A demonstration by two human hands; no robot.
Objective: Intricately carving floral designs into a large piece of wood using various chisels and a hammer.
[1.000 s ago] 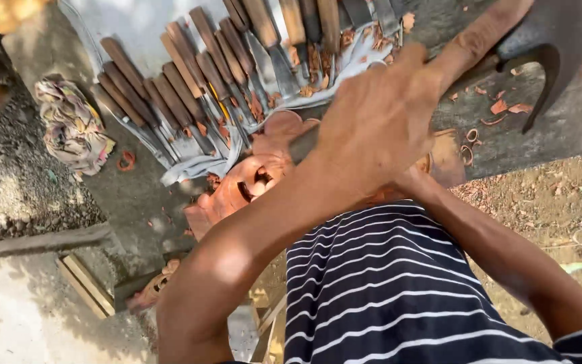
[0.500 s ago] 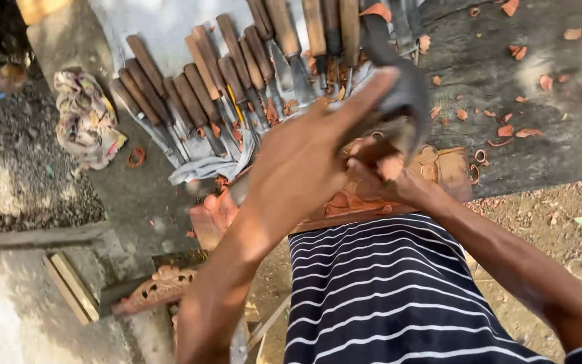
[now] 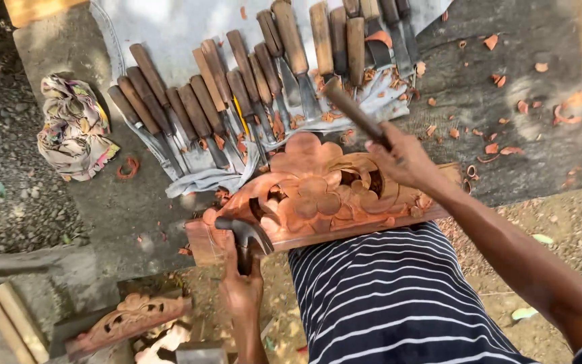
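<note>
Outdoor ground of grey gravel and dirt, with a dark worn slab (image 3: 500, 141) as my work surface. Landmark for all positions: the carved wooden panel (image 3: 318, 195), reddish, floral relief, lying at the near edge of the slab against my striped shirt (image 3: 399, 296).

Far left of the panel: a crumpled patterned rag (image 3: 72, 128) on the slab's edge, well apart from the carving. Below and left of the panel, on the ground: a second, smaller carved piece (image 3: 126, 320), with pale wooden battens (image 3: 8, 323) further left of it.

At the panel's left end: my left hand (image 3: 242, 290) is closed around the handle of a hammer (image 3: 244, 236); the dark metal head sits at the panel's lower left corner. Contact between head and wood cannot be judged.

Behind the panel: a grey cloth (image 3: 217, 176) spread out, carrying a row of wooden-handled chisels (image 3: 203, 101), handles pointing away from me, blades toward the panel.

Over the panel's right half: my right hand (image 3: 402, 158) grips a chisel (image 3: 355, 111), fingers wrapped tight, handle slanting up and away, blade end hidden under the hand at the carving.

Right of the panel: reddish wood chips (image 3: 500, 81) scattered on the slab.
</note>
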